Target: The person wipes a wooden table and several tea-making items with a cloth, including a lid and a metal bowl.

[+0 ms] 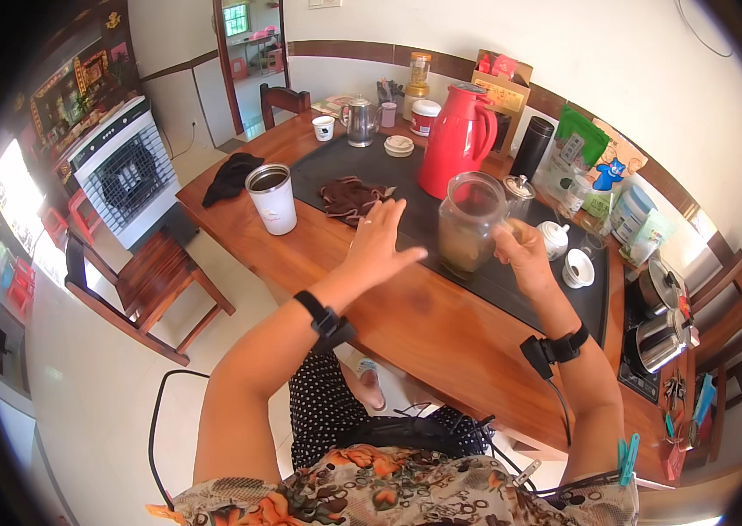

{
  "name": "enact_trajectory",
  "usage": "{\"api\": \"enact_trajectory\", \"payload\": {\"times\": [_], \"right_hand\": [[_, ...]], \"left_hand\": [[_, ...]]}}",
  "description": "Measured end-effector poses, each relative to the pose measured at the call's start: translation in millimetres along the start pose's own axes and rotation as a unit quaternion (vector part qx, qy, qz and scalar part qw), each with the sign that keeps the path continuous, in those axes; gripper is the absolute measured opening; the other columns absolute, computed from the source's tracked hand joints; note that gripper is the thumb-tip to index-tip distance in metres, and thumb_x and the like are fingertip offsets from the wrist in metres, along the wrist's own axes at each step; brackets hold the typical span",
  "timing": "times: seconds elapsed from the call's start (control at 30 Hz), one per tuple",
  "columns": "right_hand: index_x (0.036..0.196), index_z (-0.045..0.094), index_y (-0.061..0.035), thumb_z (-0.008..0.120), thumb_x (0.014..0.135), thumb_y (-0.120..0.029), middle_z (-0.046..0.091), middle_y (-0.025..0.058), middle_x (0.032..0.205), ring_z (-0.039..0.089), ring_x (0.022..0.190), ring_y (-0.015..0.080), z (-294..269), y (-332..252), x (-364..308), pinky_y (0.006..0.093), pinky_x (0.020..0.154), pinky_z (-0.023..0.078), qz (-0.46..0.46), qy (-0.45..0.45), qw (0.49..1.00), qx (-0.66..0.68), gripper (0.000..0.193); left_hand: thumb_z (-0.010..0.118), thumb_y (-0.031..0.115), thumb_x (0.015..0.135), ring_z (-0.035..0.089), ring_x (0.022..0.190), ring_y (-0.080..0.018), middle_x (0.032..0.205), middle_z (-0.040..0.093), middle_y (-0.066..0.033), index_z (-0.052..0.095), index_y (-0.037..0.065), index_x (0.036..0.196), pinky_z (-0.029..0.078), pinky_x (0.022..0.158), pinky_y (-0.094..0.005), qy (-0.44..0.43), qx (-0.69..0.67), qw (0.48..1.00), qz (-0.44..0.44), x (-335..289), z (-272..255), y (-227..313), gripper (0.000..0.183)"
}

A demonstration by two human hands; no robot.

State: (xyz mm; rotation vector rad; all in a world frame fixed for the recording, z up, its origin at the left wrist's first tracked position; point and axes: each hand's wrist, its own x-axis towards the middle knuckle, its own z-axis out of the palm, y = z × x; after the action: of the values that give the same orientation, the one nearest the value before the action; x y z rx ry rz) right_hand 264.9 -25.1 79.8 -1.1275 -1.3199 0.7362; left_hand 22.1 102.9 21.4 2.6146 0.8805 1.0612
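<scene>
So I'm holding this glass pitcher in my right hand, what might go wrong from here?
Your right hand alone holds the glass pitcher, which has cloudy liquid inside, so a slip might spill it. The red jug appears just behind it, so a careless swing could knock them together. The lidless white tumbler might tip if your open left hand sweeps leftward.

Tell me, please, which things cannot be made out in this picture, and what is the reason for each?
All in the head view:
Whether the glass jug has a handle: the right hand covers that side.
What lies at the jug's bottom: too blurred.
Inside of the red flask: its solid walls hide it.
Rest of the patterned shirt: cut off by the lower edge.
</scene>
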Motion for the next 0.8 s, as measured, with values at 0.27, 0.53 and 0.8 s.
{"api": "enact_trajectory", "payload": {"times": [0.27,0.53,0.8], "right_hand": [[0.078,0.056,-0.0073,0.064,0.096,-0.027,0.047,-0.0035,0.061,0.043,0.055,0.006,-12,10,10,0.0233,0.053,0.035,0.022,0.008,0.999,0.04,0.027],[0.08,0.055,-0.007,0.061,0.097,-0.027,0.045,-0.004,0.062,0.041,0.055,0.0071,-24,10,11,0.0247,0.056,0.038,0.052,0.026,0.997,0.054,0.026],[0.076,0.049,-0.009,0.054,0.1,-0.028,0.04,-0.0028,0.059,0.042,0.054,0.0103,-23,6,10,0.0283,0.061,0.042,0.087,0.044,0.995,0.019,0.031]], "left_hand": [[0.076,0.039,0.08,0.049,0.127,-0.0392,0.139,0.046,-0.0297,0.035,-0.007,0.143,0.042,0.105,-0.0428,0.102,-0.092,0.939,-0.314,85,-9,-108,0.088],[0.075,0.03,0.082,0.049,0.128,-0.0429,0.141,0.043,-0.03,0.027,0.0,0.148,0.043,0.106,-0.0445,0.132,-0.09,0.901,-0.403,160,11,-162,0.087],[0.066,0.022,0.085,0.053,0.123,-0.0441,0.135,0.05,-0.0285,0.039,0.001,0.14,0.044,0.104,-0.0477,0.11,0.025,0.897,-0.426,213,13,-250,0.064]]}}
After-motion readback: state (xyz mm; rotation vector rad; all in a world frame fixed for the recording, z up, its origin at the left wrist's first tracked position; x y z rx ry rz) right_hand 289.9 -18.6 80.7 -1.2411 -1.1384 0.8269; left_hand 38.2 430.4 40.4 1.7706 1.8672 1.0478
